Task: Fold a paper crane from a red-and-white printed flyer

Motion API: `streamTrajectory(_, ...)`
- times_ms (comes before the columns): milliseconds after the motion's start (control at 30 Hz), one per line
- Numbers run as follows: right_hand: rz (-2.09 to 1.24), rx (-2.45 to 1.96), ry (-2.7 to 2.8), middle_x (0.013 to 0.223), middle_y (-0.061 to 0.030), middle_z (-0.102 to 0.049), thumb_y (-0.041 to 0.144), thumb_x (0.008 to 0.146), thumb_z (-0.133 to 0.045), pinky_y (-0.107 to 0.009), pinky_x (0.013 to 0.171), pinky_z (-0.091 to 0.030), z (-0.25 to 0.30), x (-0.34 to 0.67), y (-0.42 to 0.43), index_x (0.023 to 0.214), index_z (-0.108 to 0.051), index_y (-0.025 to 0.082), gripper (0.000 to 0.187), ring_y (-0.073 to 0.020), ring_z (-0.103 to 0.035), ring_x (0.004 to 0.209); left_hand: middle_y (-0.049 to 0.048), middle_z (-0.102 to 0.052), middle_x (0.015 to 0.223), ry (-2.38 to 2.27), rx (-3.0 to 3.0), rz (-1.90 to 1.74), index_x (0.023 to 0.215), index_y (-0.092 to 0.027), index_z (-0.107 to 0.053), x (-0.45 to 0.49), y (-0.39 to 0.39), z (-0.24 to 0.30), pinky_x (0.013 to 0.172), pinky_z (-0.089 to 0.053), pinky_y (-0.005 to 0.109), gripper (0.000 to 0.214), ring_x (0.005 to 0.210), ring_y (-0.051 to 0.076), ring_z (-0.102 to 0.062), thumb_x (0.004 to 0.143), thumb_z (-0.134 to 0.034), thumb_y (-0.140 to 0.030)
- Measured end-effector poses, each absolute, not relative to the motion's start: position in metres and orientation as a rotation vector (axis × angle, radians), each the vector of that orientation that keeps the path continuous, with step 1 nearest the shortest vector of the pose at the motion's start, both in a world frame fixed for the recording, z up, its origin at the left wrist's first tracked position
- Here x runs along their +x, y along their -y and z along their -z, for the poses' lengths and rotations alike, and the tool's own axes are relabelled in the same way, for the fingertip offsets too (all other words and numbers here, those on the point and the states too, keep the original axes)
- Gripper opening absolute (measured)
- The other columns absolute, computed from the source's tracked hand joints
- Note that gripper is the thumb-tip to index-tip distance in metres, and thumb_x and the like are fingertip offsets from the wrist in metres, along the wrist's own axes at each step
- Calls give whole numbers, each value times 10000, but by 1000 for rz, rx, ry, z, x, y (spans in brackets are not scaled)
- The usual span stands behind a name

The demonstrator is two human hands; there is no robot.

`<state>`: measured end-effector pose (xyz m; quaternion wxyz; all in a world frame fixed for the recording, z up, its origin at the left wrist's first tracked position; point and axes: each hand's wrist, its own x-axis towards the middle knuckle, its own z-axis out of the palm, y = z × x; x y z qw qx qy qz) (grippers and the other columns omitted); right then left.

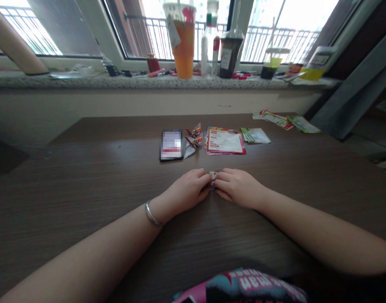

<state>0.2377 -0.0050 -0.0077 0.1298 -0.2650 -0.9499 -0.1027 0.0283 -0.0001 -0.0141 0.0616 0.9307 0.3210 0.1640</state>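
Pink and blue printed cloth (243,288) sits at the bottom edge, closest of all. On the brown wooden table (85,176), the left hand (183,193), with a silver bangle (152,214) on its wrist, pinches a small folded piece of printed paper (212,174). The right hand (239,189) pinches the same paper from the other side, so both sets of fingertips meet. Farther back lie a black phone (171,145), little folded paper shapes (194,136), red-edged leaflets (225,142) and green leaflets (255,135).
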Motion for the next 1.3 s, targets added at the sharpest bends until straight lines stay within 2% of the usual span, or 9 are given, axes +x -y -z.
streamTrajectory(267,357,-755,2740,822,-64,-646,248,923,-492,-290,659,-412,11,236,5,809,-616,163,189,-169,-567,747,61,-569,919,-986,2844,-490,974,-169,-566,29,1,14,753,-474,311,121,824,180,-539,891,-528,-249)
streamTrajectory(467,379,-802,2730,822,-58,-656,243,916,-498,-291,643,-404,7,233,6,806,-634,161,194,-174,-573,744,60,-578,913,-1009,2934,-475,953,-168,-580,30,2,15,749,-472,306,104,814,177,-540,896,-513,-223)
streamTrajectory(733,248,-932,2687,875,-80,-666,257,907,-487,-287,689,-412,11,232,3,899,-667,155,207,-178,-585,782,47,-603,887,-1002,2964,-454,934,-175,-599,29,1,12,714,-463,295,95,783,173,-549,892,-526,-218)
streamTrajectory(1133,-207,-1130,2574,831,-28,-611,288,863,-534,-240,650,-374,9,235,2,844,-629,186,141,-139,-559,747,40,-606,815,-1090,2727,-528,807,-167,-600,29,-1,16,696,-452,284,92,764,169,-563,864,-551,-220)
streamTrajectory(1300,-155,-1125,2579,856,-27,-620,334,868,-546,-248,651,-360,11,238,-2,889,-635,203,159,-147,-565,765,36,-605,811,-1050,2684,-553,806,-169,-594,27,-5,20,708,-447,285,97,769,167,-562,869,-545,-224)
